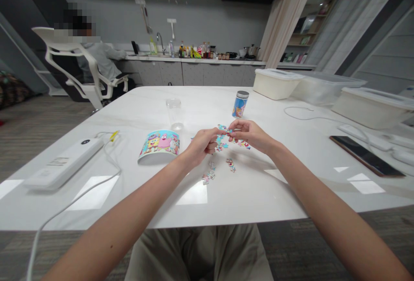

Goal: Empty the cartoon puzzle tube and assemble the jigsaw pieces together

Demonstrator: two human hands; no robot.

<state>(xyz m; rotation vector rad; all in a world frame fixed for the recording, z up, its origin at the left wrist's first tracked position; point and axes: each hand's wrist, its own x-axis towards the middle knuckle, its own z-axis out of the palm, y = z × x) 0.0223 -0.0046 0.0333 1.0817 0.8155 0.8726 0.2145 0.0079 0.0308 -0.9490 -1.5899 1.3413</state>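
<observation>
1. Containers, reading a clock centred on the hands with twelve pointing away: one clear jar [174, 115], see-through, stands at ten; one printed can [240, 105] with a grey lid stands at one, its inside hidden. Three lidded tubs [276, 84] sit at two; their contents cannot be told.
2. Two hands meet over the white counter [207, 104]. The right hand [247, 135] has a narrow grip, pinching one small puzzle piece [229, 133] at the clock's centre. The left hand [204, 143] curls, forefinger stretched towards it; whether its grip holds anything cannot be told.
3. Loose pieces [222, 145] lie beneath and between the hands, too overlapped to count. Two small groups lie nearer the body: one strip [208, 177] around seven, one cluster [230, 165] between five and six.
4. The pinched piece is mostly covered, so its direction is unclear. The strip's long axis runs one to seven; the cluster's, eleven to five.
5. One bowed picture card [160, 143] lies at nine, its long axis roughly nine to three.
</observation>
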